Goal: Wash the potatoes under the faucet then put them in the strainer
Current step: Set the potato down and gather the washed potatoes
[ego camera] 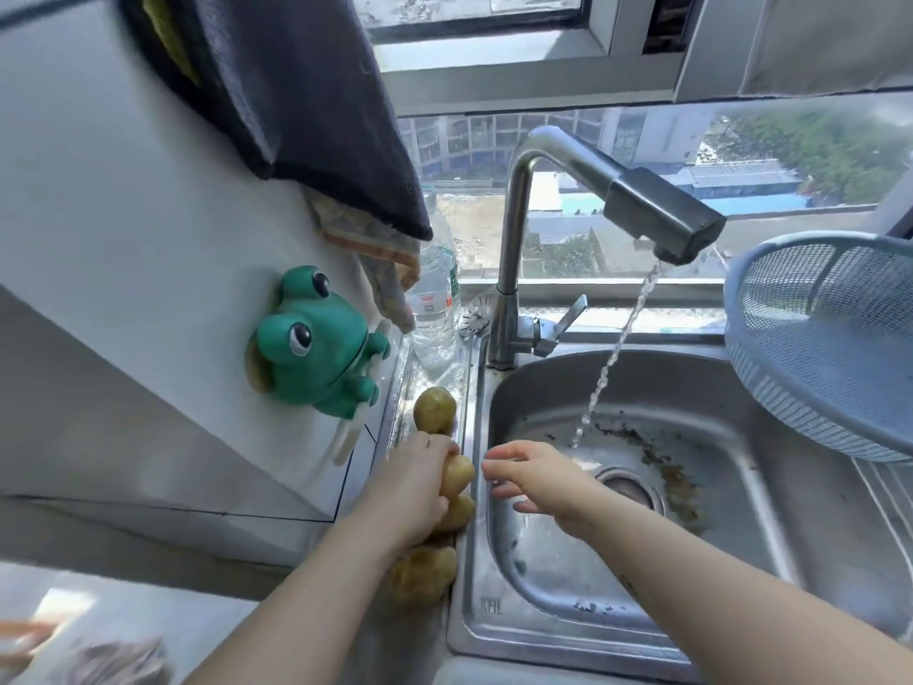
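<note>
One potato (458, 473) is gripped by the left hand (417, 491), the right hand (541, 479) spread open beside it; neighbouring potatoes (435, 410) could be nudged into the sink (741, 487) on lifting.

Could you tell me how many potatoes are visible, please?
4 yellow-brown potatoes left of the sink: farthest, one in the left hand, one below it, nearest; more may be hidden.

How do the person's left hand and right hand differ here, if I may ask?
The left hand grips a pale brown potato; the right hand holds nothing. The left hand is beside the stainless steel sink; the right hand is over its basin. Neither is under the water stream.
</note>
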Tool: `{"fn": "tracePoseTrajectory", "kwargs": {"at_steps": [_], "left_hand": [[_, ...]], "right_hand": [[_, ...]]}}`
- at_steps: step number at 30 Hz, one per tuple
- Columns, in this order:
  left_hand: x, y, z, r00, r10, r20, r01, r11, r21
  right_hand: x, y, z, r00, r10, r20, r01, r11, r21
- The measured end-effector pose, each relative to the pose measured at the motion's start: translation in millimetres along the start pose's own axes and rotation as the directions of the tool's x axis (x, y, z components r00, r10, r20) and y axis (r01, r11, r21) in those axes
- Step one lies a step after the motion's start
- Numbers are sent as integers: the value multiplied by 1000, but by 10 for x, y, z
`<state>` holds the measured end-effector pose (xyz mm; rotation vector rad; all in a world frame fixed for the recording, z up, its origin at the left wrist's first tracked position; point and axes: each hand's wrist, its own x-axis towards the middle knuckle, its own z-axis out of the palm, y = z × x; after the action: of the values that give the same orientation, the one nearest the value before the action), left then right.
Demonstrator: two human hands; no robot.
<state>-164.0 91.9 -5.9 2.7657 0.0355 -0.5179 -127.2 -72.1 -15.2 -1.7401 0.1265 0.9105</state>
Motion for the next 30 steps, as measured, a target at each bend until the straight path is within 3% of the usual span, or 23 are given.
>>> {"fn": "tracePoseTrajectory", "kwargs": {"at_steps": [17, 24, 30], "left_hand": [[26, -129, 33, 999, -31, 19, 31, 999, -12], [33, -46, 15, 1000, 18, -19, -16, 995, 103], [161, 144, -9, 996, 81, -44, -72, 979, 189]], "right_hand": [[100, -52, 137, 996, -78, 38, 82, 993, -88], [106, 12, 86, 996, -72, 53, 76, 993, -95], [33, 119, -245, 992, 41, 117, -22, 986, -165]]}}
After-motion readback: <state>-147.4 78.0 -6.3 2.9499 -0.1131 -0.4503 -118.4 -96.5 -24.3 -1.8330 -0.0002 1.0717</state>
